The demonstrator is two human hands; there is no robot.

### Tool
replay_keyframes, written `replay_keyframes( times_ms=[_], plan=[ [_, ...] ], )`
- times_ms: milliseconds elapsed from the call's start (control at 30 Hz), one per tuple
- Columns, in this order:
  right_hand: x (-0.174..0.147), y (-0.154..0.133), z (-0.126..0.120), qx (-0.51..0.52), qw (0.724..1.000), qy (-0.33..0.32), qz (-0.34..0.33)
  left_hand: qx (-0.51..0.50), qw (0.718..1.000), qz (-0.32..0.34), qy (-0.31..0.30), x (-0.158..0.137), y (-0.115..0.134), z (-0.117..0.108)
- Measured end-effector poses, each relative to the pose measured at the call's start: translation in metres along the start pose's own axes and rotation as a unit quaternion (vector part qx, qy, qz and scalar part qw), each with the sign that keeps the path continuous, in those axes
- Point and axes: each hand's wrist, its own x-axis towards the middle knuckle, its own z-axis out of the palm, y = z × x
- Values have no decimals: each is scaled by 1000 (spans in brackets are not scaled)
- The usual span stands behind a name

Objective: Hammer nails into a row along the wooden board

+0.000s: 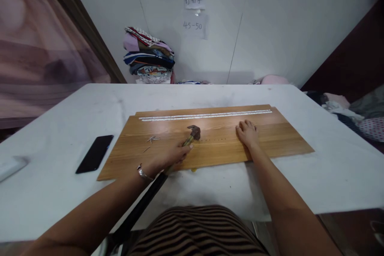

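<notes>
My left hand [179, 153] is wrapped round the upper handle of a claw hammer [195, 132], close below its head. The hammer's long black grip slants back toward me under my wrist. Its head is over the middle of a brown wooden board [222, 128], and I cannot tell whether it touches. To the right, my right hand [248, 132] lies flat on the board with nothing in it. Between them runs a row of small dark dots [213, 140]. A small heap of nails [153, 139] lies left of the hammer, with a single nail [147, 149] below it.
Two white measuring strips [207, 115] run along the board's far edge. A black phone [95, 154] lies left of the board on the white-covered table [336, 168]. A white object [12, 167] sits at the far left. Folded cloths [150, 54] are stacked against the back wall.
</notes>
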Motion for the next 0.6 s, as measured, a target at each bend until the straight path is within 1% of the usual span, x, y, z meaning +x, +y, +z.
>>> replay_keyframes(
  times_ms=[133,267,367,533,600],
  plan=[
    [-1,1,3,-3,1000,7,6,7,1000,4,7,-1,-6,-2],
    [-2,0,2,-3,1000,8,1,20,1000,-5,3,5,-18,1],
    [-3,-2,0,-2,1000,8,3,24,1000,2,8,10,-22,2],
    [-3,-4,-3,-2,1000,-3,10,28,999,4,20,6,-12,0],
    [-3,-4,-3,-2,1000,-7,10,16,1000,1,22,3,-8,-1]
  ],
)
